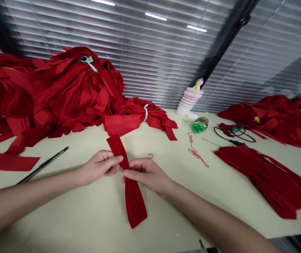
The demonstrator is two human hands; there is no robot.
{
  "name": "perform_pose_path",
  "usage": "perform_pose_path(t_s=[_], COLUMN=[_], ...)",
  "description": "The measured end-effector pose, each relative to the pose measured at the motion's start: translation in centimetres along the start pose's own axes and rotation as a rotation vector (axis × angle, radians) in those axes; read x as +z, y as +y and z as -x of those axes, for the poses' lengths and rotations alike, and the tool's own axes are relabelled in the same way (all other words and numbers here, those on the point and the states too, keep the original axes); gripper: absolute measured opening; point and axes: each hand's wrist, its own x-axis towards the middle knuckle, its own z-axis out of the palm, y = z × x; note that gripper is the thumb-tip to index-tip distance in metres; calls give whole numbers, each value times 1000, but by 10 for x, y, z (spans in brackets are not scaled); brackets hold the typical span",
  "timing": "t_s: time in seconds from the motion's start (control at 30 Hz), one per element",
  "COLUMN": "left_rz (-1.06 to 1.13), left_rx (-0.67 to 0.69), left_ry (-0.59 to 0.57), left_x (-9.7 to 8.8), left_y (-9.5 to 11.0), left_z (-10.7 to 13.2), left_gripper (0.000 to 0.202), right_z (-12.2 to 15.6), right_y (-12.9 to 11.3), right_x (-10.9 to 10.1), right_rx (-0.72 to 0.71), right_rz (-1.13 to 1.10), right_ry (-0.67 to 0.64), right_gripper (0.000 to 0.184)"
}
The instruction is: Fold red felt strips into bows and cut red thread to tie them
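Observation:
A red velvet strip point(132, 200) lies lengthwise on the pale table point(87, 218), gathered narrow at its middle. My left hand point(100, 166) pinches that gathered middle from the left with thumb and fingers closed. From the right, my right hand point(145, 174) pinches the same spot, fingers curled shut on the fabric. The strip's far end fans out above my hands and its near end widens toward me.
A big heap of red fabric point(47, 91) fills the back left, with a tied bundle point(140, 117) beside it. More red strips point(269, 175) lie at right. A long dark tool point(43, 164), red thread point(196, 151), a green spool point(200, 125) and a black cord point(235, 134) lie around.

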Motion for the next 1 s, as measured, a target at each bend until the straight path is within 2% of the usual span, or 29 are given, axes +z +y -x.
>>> perform_pose_path(t_s=[0.1,0.23,0.3,0.43,0.5,0.63,0.73,0.83,1.0], left_rz=[168,282,210,-3,-56,-126,-72,24,318], left_rx=[20,44,73,131,119,67,65,45,0], left_ry=[124,172,123,-58,-73,-17,24,88,214], left_x=[-1,-1,-1,1,2,3,3,4,4], left_y=[-2,-4,-4,-4,-2,1,1,0,-3], left_z=[-3,-4,-2,2,3,4,3,1,-5], left_gripper=[38,36,34,16,17,30,29,28,27], right_z=[0,-2,-2,-1,-1,-1,-1,-1,-3], right_y=[-2,-4,-2,1,2,3,3,1,0], right_x=[1,1,1,2,2,-1,-2,-1,-2], right_rx=[62,81,73,23,9,9,9,30,85], right_rz=[-88,-162,-142,53,127,193,195,159,143], right_ry=[53,108,120,130,101,78,88,98,119], right_gripper=[28,20,14,12,15,18,26,27,23])
